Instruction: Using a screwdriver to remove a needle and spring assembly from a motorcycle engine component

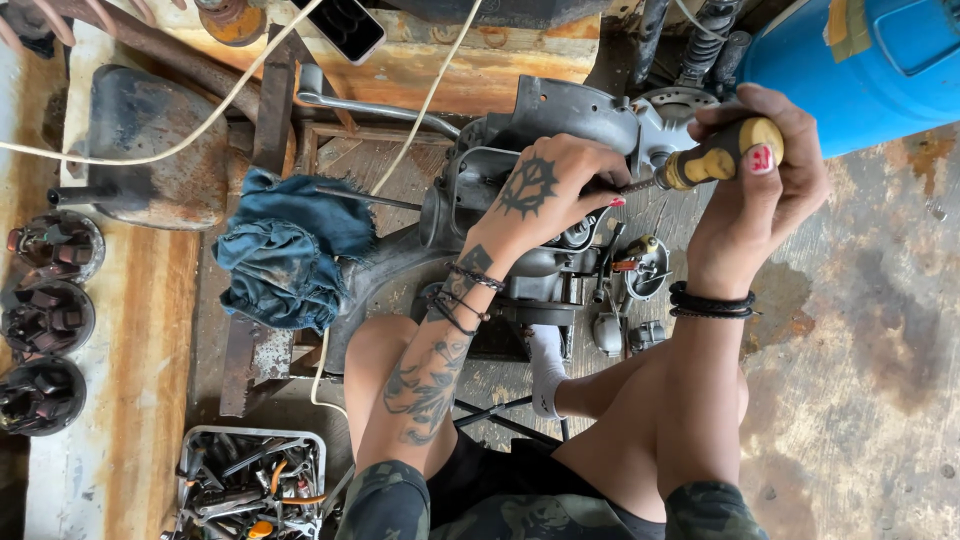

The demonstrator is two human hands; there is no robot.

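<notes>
A screwdriver with a rounded yellow-and-black wooden handle (722, 153) is lying almost level across the upper middle of the view, its long axis running from the handle at the right down slightly to the thin metal shaft at the left, where the tip is meeting a grey cast-metal engine casing (560, 120). The right hand (765, 180) is wrapping the handle, fingers clamped tightly around it, thumb on top. The left hand (545, 190), tattooed on its back, is sitting nearer the tip, fingers curled down over the shaft and casing, steadying the blade where it enters; whether they are pinching the shaft itself cannot be told. The casing is resting on a worn, rust-stained concrete floor (860, 330) between the seated person's bare knees. Just below the hands, small loose grey metal carburettor parts (625, 300) are lying beside the casing. To the left, a crumpled blue denim rag (290, 250) is draped over a rusty metal bracket. Further left, three round dark motor coils (45, 320) are lined up in a column. At the bottom left, a grey tray of jumbled hand tools (250, 485) is sitting. A large blue plastic drum (860, 60) is filling the top right corner.
</notes>
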